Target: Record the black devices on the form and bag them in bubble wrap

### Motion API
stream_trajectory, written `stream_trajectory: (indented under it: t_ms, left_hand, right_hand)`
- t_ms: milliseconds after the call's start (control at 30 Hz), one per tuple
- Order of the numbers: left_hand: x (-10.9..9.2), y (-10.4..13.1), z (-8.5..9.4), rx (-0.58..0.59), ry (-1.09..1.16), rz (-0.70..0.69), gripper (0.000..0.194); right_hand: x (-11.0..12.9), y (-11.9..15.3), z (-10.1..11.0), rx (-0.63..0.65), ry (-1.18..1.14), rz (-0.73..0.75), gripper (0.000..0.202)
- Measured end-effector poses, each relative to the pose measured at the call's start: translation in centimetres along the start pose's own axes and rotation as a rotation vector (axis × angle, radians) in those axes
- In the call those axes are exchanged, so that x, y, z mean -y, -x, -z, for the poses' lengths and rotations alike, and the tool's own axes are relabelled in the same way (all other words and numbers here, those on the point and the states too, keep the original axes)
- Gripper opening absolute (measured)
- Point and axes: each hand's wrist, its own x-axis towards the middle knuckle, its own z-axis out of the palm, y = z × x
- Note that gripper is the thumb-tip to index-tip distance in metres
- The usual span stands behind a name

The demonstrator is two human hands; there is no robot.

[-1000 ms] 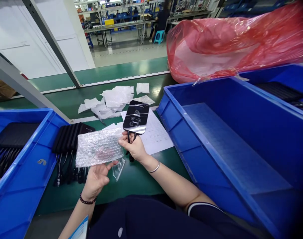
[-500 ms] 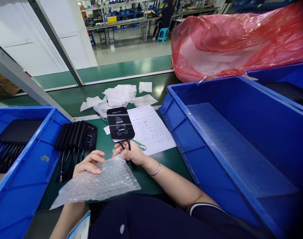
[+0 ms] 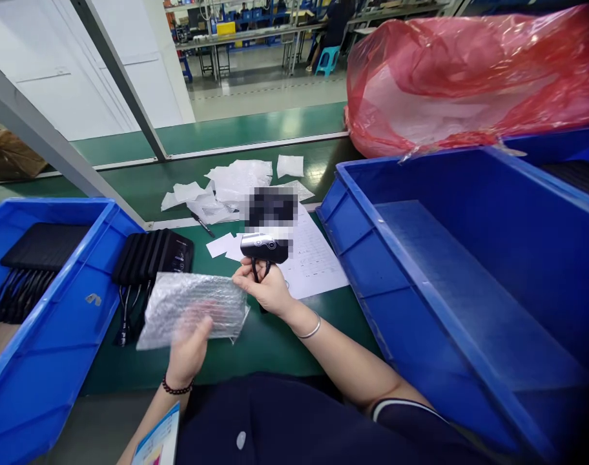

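A flat black device with two short cables stands tilted above the papers, its upper part blurred by pixelation. My right hand is closed round its cables, and its thumb and finger also pinch the corner of a bubble-wrap bag. Behind or inside the bag are the fingers of my left hand, seen through the plastic and smeared by motion; its thumb is on the near side. Left of the bag, several black devices stand in a row with cables hanging down.
Blue bins flank the work area, one at left holding black devices, one large at right. Behind are white bags, a pen, a written sheet and a red plastic bag. A metal post rises at left.
The device has moved right and tipped so less of its face shows. The bubble-wrap bag has been raised and turned. My left hand has shifted right, its fingers now behind or inside the plastic.
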Motion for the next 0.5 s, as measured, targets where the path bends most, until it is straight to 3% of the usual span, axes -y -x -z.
stream_trajectory:
  t_ms: [133, 333, 500]
  left_hand:
    - [-2.1, -1.7, -0.6, -0.201, 0.16, -0.061, 0.018]
    - [-5.5, -3.4, -0.3, -0.295, 0.405, -0.082, 0.015]
    - [-6.9, -3.7, -0.6, -0.356, 0.475, -0.081, 0.014]
  right_hand:
    - [0.2, 0.9, -0.1, 0.112, 0.063, 0.086, 0.033]
    - [0.5, 1.9, -0.2, 0.424, 0.263, 0.124, 0.03]
    - [0.4, 2.0, -0.3, 0.527, 0.53, 0.304, 0.029]
